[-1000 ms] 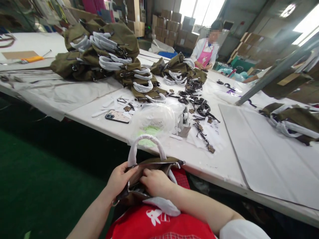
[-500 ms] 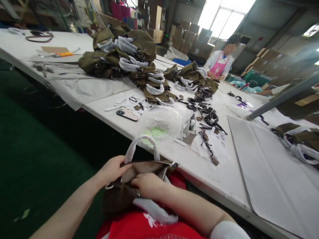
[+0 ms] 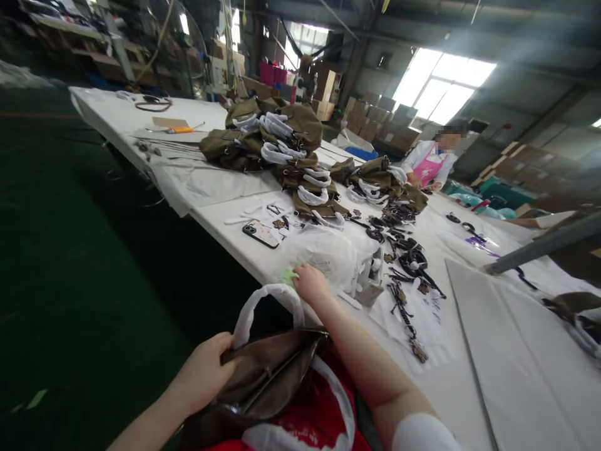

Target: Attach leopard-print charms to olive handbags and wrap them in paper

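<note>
An olive-brown handbag (image 3: 263, 366) with its top open rests on my lap, its handles (image 3: 272, 291) wrapped in white padding. My left hand (image 3: 206, 369) is closed on the bag's rim, near the base of the far handle. Reaching past the bag to the table edge, my right hand (image 3: 310, 282) has its fingers bent together at a light green slip (image 3: 288, 275). That slip lies beside a clear plastic bag (image 3: 328, 254), and my fingers partly hide it. Inside the handbag a lining and a zipper show.
On the white table (image 3: 220, 241) are piles of olive handbags (image 3: 263, 141), a phone (image 3: 260, 234), black straps (image 3: 413, 257) and braided charms (image 3: 408, 326). An orange cutter (image 3: 181, 129) lies farther left. A grey pole (image 3: 539, 244) slants at right. A person in a pink apron (image 3: 429, 166) stands across the table.
My right hand has come out of the handbag and moved forward to the green slip on the table. My left hand still grips the rim. The view has tilted up.
</note>
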Motion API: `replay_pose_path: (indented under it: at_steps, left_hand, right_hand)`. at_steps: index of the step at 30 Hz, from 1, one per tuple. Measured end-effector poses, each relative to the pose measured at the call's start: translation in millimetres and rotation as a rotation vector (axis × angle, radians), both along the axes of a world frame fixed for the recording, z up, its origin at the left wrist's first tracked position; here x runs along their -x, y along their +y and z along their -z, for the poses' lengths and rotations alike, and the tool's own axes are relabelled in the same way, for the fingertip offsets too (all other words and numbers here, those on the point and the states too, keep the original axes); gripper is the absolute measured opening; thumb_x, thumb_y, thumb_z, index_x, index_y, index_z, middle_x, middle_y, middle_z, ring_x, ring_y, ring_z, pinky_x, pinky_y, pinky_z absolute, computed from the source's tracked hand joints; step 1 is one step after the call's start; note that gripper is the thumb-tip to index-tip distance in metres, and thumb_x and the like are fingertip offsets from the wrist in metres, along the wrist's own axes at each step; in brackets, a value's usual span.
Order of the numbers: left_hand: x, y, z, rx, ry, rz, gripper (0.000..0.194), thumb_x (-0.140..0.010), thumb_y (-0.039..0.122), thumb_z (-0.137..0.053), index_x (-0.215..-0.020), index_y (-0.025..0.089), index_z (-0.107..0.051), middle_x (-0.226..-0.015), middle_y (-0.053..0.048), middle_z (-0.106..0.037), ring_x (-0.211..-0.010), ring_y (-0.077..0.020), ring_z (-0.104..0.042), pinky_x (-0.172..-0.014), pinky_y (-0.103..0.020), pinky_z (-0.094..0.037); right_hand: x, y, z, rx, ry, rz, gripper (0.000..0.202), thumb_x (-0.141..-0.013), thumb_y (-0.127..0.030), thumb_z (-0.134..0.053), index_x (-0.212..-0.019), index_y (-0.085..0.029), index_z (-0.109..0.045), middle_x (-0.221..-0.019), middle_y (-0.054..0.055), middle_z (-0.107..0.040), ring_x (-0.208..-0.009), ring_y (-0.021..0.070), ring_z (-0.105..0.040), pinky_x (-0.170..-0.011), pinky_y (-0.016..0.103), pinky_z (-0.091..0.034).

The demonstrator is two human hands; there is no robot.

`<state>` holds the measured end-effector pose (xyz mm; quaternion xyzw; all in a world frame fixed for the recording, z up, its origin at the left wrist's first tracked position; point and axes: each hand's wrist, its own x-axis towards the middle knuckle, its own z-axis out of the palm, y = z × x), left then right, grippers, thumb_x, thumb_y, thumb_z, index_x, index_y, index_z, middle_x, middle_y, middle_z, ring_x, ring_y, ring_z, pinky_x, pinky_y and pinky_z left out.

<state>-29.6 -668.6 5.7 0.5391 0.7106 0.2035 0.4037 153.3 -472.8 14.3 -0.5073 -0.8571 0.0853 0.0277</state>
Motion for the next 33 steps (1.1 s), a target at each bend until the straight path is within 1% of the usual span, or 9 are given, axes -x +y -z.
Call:
replay_pose_path:
  at_steps: [4, 10, 14, 18, 21, 26, 29, 31, 33]
  left_hand:
    - [0.6, -5.1, -1.1, -0.016, 0.022, 0.012, 0.018, -0.075, 0.029, -0.052, -0.078, 0.019, -0.066, -0.084, -0.004, -0.069, -0.081, -0.0229, -0.066, -0.071, -0.029, -0.047]
    - [3.7, -7.0, -2.0, -0.039, 0.016, 0.034, 0.018, -0.076, 0.032, -0.052, -0.074, 0.019, -0.065, -0.082, -0.004, -0.068, -0.079, -0.0229, -0.065, -0.069, -0.029, -0.046]
    - [4.5, -7.0, -1.4, -0.034, -0.052, 0.030, 0.020, -0.075, 0.034, -0.053, -0.079, 0.019, -0.066, -0.085, -0.004, -0.070, -0.083, -0.0239, -0.066, -0.072, -0.030, -0.048]
    - [6.9, -5.7, 1.4, -0.030, -0.089, 0.022, 0.020, -0.072, 0.035, -0.055, -0.079, 0.019, -0.066, -0.086, -0.004, -0.071, -0.085, -0.0251, -0.066, -0.075, -0.031, -0.049]
    - [7.8, -3.5, 3.6, -0.044, -0.097, 0.016, 0.022, -0.071, 0.036, -0.056, -0.079, 0.018, -0.067, -0.084, -0.004, -0.071, -0.083, -0.0248, -0.066, -0.072, -0.031, -0.049]
    - [3.8, -0.4, 1.3, -0.100, -0.087, -0.019, 0.024, -0.073, 0.038, -0.058, -0.078, 0.018, -0.070, -0.080, -0.004, -0.071, -0.078, -0.0241, -0.066, -0.068, -0.030, -0.047]
    - [1.4, 1.6, 1.7, -0.113, -0.130, -0.049, 0.027, -0.074, 0.041, -0.061, -0.082, 0.018, -0.072, -0.079, -0.004, -0.072, -0.076, -0.0237, -0.066, -0.066, -0.029, -0.046]
    - [-0.4, 2.6, 3.5, -0.117, -0.165, -0.049, 0.029, -0.075, 0.042, -0.062, -0.085, 0.017, -0.072, -0.080, -0.004, -0.072, -0.076, -0.0232, -0.066, -0.064, -0.028, -0.046]
    - [-3.6, 2.8, 4.1, -0.114, -0.174, -0.043, 0.030, -0.077, 0.042, -0.061, -0.086, 0.016, -0.072, -0.079, -0.003, -0.072, -0.075, -0.0224, -0.066, -0.063, -0.027, -0.046]
  right_hand:
    - [14.0, 3.9, 24.3, 0.004, -0.024, -0.010, 0.021, -0.090, -0.013, -0.050, -0.091, -0.010, -0.071, -0.097, 0.015, -0.068, -0.092, 0.0241, -0.066, -0.079, 0.030, -0.047]
    - [10.3, 6.1, 33.6, 0.049, 0.114, 0.069, 0.023, -0.087, -0.007, -0.049, -0.088, -0.012, -0.071, -0.098, 0.014, -0.070, -0.093, 0.0219, -0.066, -0.082, 0.029, -0.047]
    - [-4.1, 16.6, 28.4, 0.070, 0.327, 0.193, 0.026, -0.091, -0.015, -0.045, -0.097, -0.014, -0.071, -0.095, 0.011, -0.071, -0.092, 0.0210, -0.067, -0.083, 0.029, -0.048]
    - [-19.8, 23.2, 12.2, 0.172, 0.568, 0.271, 0.032, -0.093, -0.021, -0.040, -0.109, -0.010, -0.066, -0.066, 0.005, -0.068, -0.061, 0.0161, -0.066, -0.062, 0.025, -0.051]
    - [-25.6, 11.5, -3.6, 0.251, 0.715, 0.259, 0.028, -0.090, -0.027, -0.045, -0.102, -0.011, -0.065, -0.063, 0.002, -0.066, -0.054, 0.0137, -0.064, -0.051, 0.021, -0.048]
    - [-20.6, -56.3, -20.7, 0.536, 0.960, 0.031, 0.026, -0.083, -0.041, -0.060, -0.087, -0.015, -0.064, -0.062, -0.001, -0.063, -0.051, 0.0125, -0.060, -0.047, 0.021, -0.045]
    - [-13.4, -99.6, -23.2, 0.568, 0.673, -0.296, 0.019, -0.088, -0.033, -0.057, -0.094, -0.019, -0.069, -0.076, 0.001, -0.068, -0.068, 0.0139, -0.065, -0.062, 0.023, -0.049]
    - [-7.7, -118.7, -19.8, 0.457, 0.378, -0.506, 0.018, -0.089, -0.023, -0.055, -0.095, -0.020, -0.072, -0.091, 0.004, -0.070, -0.084, 0.0166, -0.065, -0.075, 0.027, -0.049]
    - [-1.3, -131.4, -11.9, 0.341, 0.129, -0.607, 0.019, -0.089, -0.018, -0.054, -0.091, -0.018, -0.073, -0.095, 0.007, -0.069, -0.089, 0.0199, -0.064, -0.078, 0.029, -0.047]
